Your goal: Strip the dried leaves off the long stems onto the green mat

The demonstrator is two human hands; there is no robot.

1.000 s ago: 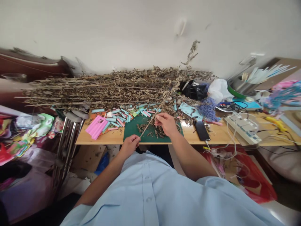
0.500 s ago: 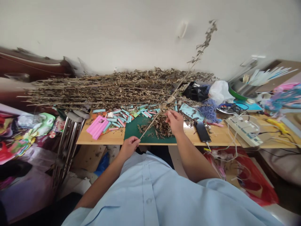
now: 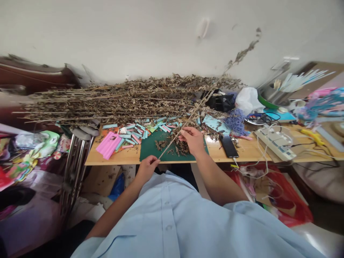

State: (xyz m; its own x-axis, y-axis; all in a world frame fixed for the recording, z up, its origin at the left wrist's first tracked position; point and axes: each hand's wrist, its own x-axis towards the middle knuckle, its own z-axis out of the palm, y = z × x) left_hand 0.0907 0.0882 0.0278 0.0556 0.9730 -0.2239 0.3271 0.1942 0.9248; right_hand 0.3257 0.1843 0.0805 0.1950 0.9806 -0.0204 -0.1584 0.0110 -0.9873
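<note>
My left hand [image 3: 146, 169] grips the lower end of a long dried stem [image 3: 199, 104] at the near edge of the table. The stem rises up and to the right, with shrivelled leaves left at its tip against the wall. My right hand [image 3: 192, 141] pinches the stem farther along, just above a green cutting mat [image 3: 149, 152]. Crumbled dry leaves [image 3: 182, 147] lie in a heap on the mat beneath that hand. Behind them, a large bundle of dried leafy branches [image 3: 107, 102] lies across the back of the table.
Pink paper strips [image 3: 109, 145] and teal paper strips [image 3: 129, 139] lie left of the mat. A black phone [image 3: 228, 146] and a white power strip [image 3: 275, 143] sit to the right. Metal crutches [image 3: 75, 168] stand at the table's left end.
The stem's leafy tip has swung up and to the right. My right hand moved right, then back left along the stem, and the leaf heap on the mat looks more spread out.
</note>
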